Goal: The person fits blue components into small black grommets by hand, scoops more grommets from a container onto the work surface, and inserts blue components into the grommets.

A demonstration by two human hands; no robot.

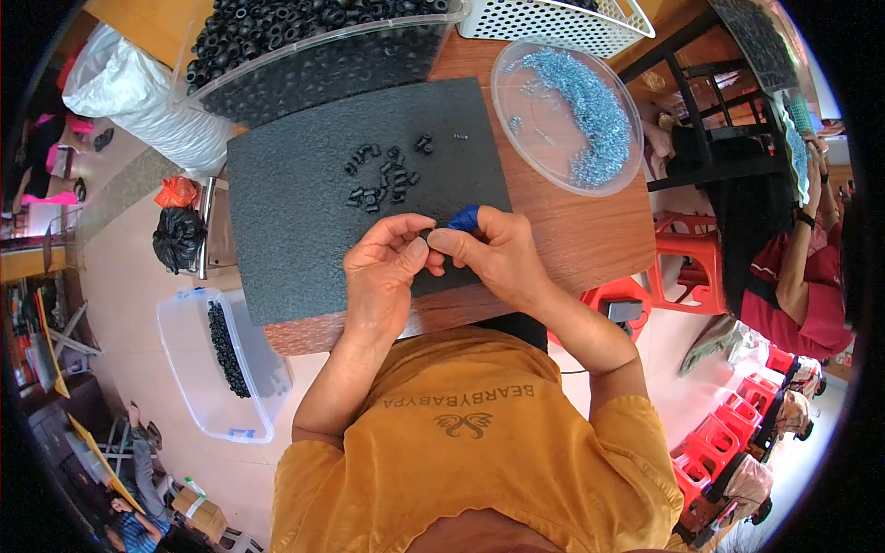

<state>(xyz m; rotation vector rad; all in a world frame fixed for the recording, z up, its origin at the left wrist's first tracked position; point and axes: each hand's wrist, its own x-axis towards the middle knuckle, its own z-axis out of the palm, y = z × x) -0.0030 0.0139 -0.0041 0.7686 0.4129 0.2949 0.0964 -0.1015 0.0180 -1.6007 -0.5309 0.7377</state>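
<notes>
Both my hands meet over the near edge of a dark grey mat (pixel 295 212). Between the fingertips is a small black part (pixel 424 236), mostly hidden by the fingers. My left hand (pixel 387 263) pinches it from the left. My right hand (pixel 493 253) closes on it from the right, with a blue covering (pixel 465 219) on one finger. Just beyond the hands lies a loose group of small black ring-like parts (pixel 396 180). One tiny shiny piece (pixel 460 136) rests alone near the mat's far right.
A clear bin (pixel 323 46) full of black parts stands at the far side. A round clear lid (pixel 516 147) on the wooden table (pixel 590 230) holds many small bluish, shiny pieces. Beside it is a white perforated basket (pixel 553 26). On the floor at left sits a clear box (pixel 198 405) with black parts.
</notes>
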